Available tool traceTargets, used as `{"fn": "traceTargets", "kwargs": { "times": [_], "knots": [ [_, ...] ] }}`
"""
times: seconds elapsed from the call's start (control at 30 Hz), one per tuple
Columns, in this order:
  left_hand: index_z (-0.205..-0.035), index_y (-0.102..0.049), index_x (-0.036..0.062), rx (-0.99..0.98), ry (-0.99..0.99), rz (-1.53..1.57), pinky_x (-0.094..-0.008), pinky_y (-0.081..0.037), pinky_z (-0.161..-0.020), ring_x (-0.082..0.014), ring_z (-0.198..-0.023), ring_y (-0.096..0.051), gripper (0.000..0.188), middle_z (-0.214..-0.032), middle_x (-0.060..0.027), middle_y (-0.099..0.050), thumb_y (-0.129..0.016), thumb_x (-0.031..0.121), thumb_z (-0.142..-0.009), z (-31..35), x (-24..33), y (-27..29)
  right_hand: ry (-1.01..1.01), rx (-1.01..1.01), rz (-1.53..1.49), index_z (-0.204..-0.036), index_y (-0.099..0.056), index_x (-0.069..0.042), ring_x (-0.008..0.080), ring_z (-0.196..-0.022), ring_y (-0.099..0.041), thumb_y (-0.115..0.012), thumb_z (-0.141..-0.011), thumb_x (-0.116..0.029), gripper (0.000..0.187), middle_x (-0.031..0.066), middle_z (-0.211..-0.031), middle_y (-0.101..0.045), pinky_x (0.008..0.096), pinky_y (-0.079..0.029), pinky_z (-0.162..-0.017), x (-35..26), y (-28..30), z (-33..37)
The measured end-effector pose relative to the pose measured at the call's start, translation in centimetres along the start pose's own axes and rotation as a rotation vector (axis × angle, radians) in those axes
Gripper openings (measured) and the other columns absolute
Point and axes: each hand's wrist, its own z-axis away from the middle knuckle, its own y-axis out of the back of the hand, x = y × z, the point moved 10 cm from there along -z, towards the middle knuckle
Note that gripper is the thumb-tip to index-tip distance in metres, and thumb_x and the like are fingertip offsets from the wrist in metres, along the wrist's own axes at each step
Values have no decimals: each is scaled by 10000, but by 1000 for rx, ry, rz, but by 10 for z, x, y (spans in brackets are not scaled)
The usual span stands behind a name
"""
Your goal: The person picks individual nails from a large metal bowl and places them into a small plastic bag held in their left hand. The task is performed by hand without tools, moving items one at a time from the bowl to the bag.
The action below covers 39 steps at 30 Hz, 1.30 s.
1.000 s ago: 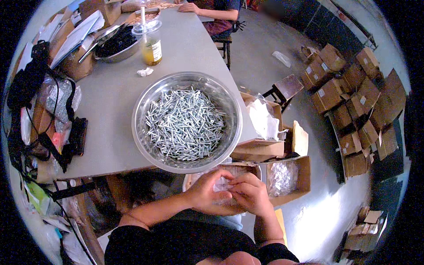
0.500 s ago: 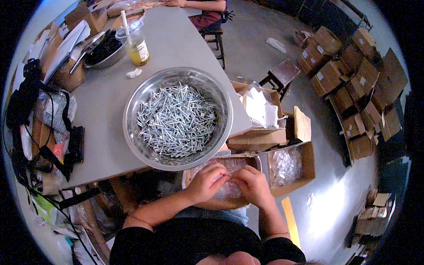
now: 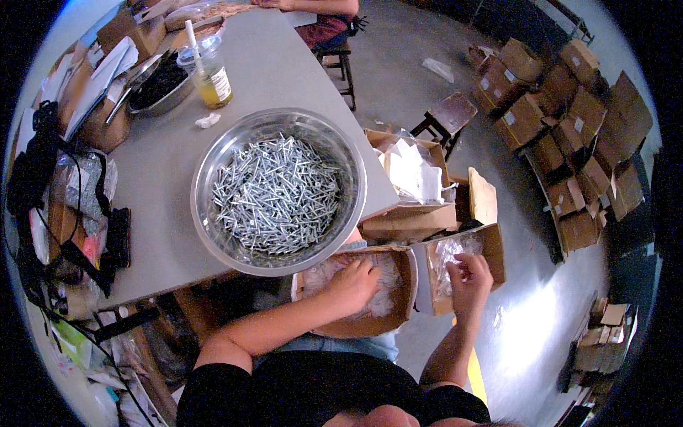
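My left hand (image 3: 353, 285) lies palm down, fingers spread, on the clear bags in the cardboard box (image 3: 370, 324) on my lap, at about six o'clock from the big steel bowl (image 3: 279, 191); it presses rather than grips, probably to settle the bags. My right hand (image 3: 466, 279) reaches to four o'clock, into the open box of plastic bags (image 3: 455, 274) beside my knee, fingers curled around a bag edge, though I cannot tell whether they have closed on it. The bowl, heaped with silver screws (image 3: 276, 196), sits near the table's close corner, within easy reach. On the grey table (image 3: 277, 67), at eleven o'clock, stands a lidded drink cup (image 3: 208, 73) with a straw and a darker pan (image 3: 158, 87). On the concrete floor, stacked cartons (image 3: 569, 128) crowd two o'clock.
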Motion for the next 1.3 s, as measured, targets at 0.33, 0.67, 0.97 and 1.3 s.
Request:
{"fn": "traceTargets", "kwargs": {
  "times": [0.33,0.67,0.97,1.3],
  "knots": [
    [-1013,-560,66,-38,100,271,-453,-508,-777,-331,-986,-594,206,-972,-156,-593,-587,136,-821,15,-13,11,572,-317,-186,-948,-682,-41,252,-871,-622,-786,-708,-106,270,104,-957,-645,347,-486,-751,-170,-54,-26],
    [-973,-666,33,181,222,607,-421,-498,-799,-340,-891,-635,233,-928,-159,-660,-626,249,-896,39,-23,53,1028,-583,151,-990,-666,-91,289,-918,-607,-644,-751,-556,524,91,-976,-631,427,-476,-842,-270,-129,2],
    [-884,-665,24,366,244,808,-388,-484,-727,-274,-783,-628,207,-837,-129,-657,-655,230,-885,53,-36,93,1000,-800,35,-885,-617,-56,321,-883,-613,-679,-612,-38,280,99,-929,-623,406,-508,-776,-269,-136,4],
    [-871,-689,43,209,263,804,-309,-493,-688,-163,-719,-620,134,-772,-65,-662,-687,176,-862,60,-40,88,985,-917,-2,-844,-602,-31,337,-873,-605,-731,-598,-43,278,106,-876,-614,405,-506,-763,-273,-135,1]
  ]
}}
